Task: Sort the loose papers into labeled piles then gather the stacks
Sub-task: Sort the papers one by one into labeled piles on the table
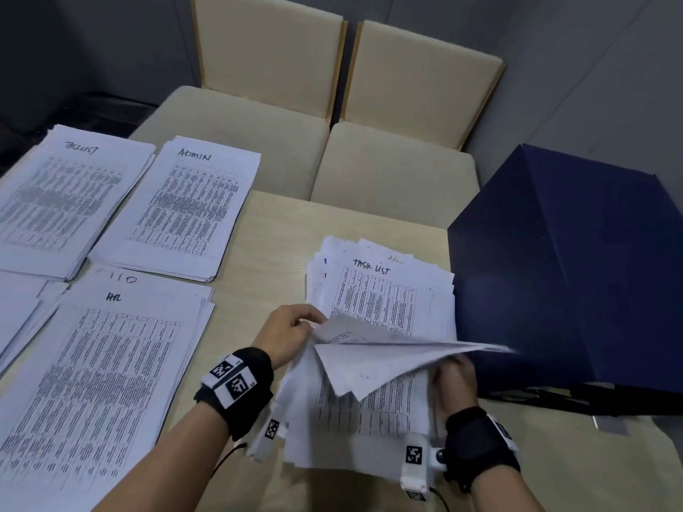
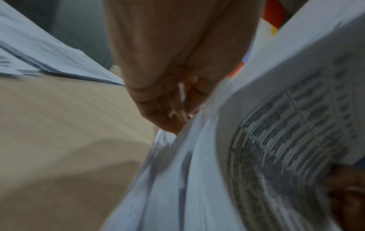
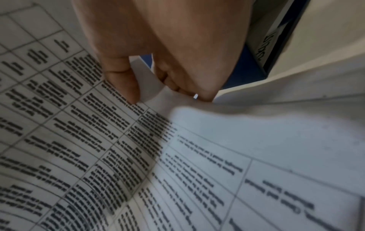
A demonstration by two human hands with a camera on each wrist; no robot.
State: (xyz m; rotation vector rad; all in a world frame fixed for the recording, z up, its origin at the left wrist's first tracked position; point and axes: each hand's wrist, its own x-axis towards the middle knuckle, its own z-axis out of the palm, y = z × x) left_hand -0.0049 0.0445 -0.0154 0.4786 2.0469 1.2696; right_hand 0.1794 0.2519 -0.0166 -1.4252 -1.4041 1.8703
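A light wooden table (image 1: pixel 266 230) holds several piles of printed sheets, each page a dense grid of small text too blurred to read. Handwritten headings top the piles. At the far left, one pile (image 1: pixel 63 201) reads "TASKLIST". Just beside it to the right, a second pile (image 1: pixel 177 216) reads "ADMIN". Nearer the viewer, a third pile (image 1: pixel 107 382) reads "HR", with a further heading behind it too faint to make out. A fourth pile (image 1: pixel 18 308) shows only its edge at the left border.

To the right lies the unsorted stack (image 1: pixel 373 290), loosely fanned, its visible top sheet headed "TASK LIST"; a sheet behind it shows part of a word like "Admin". Touching its right side stands a dark blue box (image 1: pixel 565 260). Two cream chairs (image 1: pixel 332 116) sit beyond the table.

Both hands work over the unsorted stack. The left hand (image 1: pixel 292 332) pinches the lifted sheets (image 1: pixel 369 360) at their left corner, fingers curled. The right hand (image 1: pixel 456 378), partly hidden beneath those raised sheets, pinches a paper edge between thumb and fingers, as the right wrist view shows. Both wrists wear black bands with square coded markers.
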